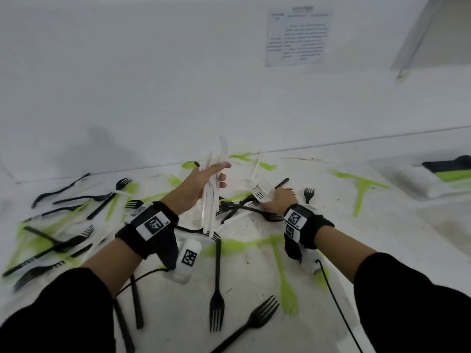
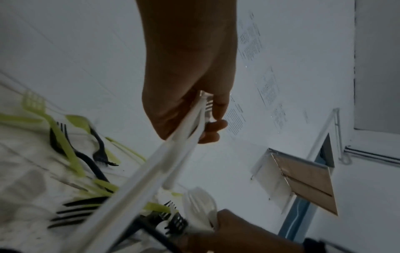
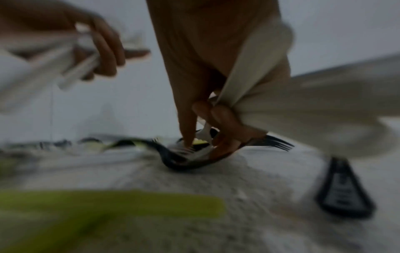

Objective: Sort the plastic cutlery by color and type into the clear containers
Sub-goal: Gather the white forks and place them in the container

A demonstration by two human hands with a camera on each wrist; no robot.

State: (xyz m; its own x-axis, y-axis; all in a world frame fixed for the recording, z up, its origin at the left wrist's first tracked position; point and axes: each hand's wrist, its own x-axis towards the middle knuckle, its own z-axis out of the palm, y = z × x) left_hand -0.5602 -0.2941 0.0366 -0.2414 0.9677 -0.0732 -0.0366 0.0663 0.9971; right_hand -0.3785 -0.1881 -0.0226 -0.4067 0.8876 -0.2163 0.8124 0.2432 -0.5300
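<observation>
The left hand (image 1: 204,179) is raised above the middle of the desk (image 1: 254,261), its grip clamped on a bundle of white cutlery (image 1: 210,200) that hangs down from the fingers with the handles pointing toward the near edge; the left wrist view shows the thumb and fingers (image 2: 216,125) curled round the bundle (image 2: 151,171). The right hand (image 1: 279,200) is down at the heap in the middle of the desk, its grip closed on several white forks (image 1: 263,192) whose prongs stick up to its left; in the blurred right wrist view its fingertips (image 3: 188,137) reach down among the black forks (image 3: 184,160) lying there, and whether they touch one I cannot tell. Black forks (image 1: 216,289) and green cutlery (image 1: 285,284) lie scattered across the desk, thickest toward the left edge and the near edge, with a green piece (image 1: 362,189) lying alone toward the right. At the right edge stands a clear container (image 1: 402,179) holding white, green and black pieces in separate sections. A printed sheet (image 1: 298,36) is stuck on the wall behind the desk.
</observation>
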